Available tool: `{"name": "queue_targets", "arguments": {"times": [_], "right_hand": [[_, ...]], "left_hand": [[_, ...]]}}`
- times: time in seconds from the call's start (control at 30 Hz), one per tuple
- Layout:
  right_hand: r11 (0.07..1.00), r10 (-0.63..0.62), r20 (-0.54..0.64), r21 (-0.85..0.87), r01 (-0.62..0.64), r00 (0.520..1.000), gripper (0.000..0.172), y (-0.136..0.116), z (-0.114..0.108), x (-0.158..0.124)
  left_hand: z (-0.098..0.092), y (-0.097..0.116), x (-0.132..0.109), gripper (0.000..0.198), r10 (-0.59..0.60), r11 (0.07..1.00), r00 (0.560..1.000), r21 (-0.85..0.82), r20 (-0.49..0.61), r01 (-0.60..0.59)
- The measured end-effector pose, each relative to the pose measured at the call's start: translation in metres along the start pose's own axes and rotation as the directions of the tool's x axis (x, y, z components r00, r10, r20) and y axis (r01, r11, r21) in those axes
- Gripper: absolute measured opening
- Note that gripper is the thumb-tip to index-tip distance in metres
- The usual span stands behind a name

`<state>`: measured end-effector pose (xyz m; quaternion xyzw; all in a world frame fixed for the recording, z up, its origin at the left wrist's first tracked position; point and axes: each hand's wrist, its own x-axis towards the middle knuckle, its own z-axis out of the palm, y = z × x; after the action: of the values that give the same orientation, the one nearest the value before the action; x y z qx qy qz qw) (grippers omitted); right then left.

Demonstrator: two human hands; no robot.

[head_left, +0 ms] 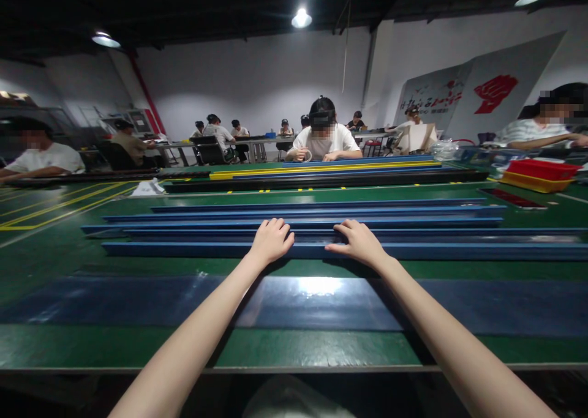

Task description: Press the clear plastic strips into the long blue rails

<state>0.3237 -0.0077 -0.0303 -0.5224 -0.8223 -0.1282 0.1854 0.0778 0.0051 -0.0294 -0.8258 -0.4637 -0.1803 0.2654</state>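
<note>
A long blue channel-shaped strip [184,248] lies across the green table, its raised edges running left to right. My left hand [272,242] is over its middle, fingers curled at the far edge and thumb at the near side. A short way to the right, my right hand [359,242] grips the same strip, with its thumb apart from the fingers. Parts of the strip are hidden under both hands. Just beyond lie several more blue strips [206,216], parallel and close together. Beneath my forearms a wide, glossy, clear-looking sheet [312,305] is spread flat.
Farther back lie yellow strips [321,169] and a black strip [275,184], with a co-worker [326,138] seated behind. A phone-like dark slab [513,198] and stacked red and yellow bins [539,174] are at right. Crumpled white material [148,188] sits at left.
</note>
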Motion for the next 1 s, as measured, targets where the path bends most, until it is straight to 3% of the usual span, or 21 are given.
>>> {"name": "queue_targets", "arguments": {"times": [0.27,0.4,0.67,1.0], "right_hand": [[0.994,-0.091,-0.056,-0.074,0.086,0.994,0.065,0.010,0.005,0.008],[0.997,-0.072,-0.018,-0.036,0.071,0.997,0.069,0.016,0.010,0.016],[0.994,-0.110,0.141,0.033,0.107,0.984,0.070,0.028,0.004,0.020],[0.986,-0.163,0.104,0.041,0.159,0.981,0.066,0.031,0.005,0.022]], "left_hand": [[0.001,-0.014,-0.005,0.031,-0.039,0.999,0.999,-0.030,-0.003,0.038],[0.005,-0.025,-0.006,0.034,-0.092,0.995,0.996,-0.037,0.007,0.092],[0.004,-0.058,-0.015,0.040,-0.056,0.998,0.995,0.024,0.077,0.054],[0.004,-0.067,-0.014,0.035,-0.124,0.990,0.986,-0.047,0.108,0.130]]}}
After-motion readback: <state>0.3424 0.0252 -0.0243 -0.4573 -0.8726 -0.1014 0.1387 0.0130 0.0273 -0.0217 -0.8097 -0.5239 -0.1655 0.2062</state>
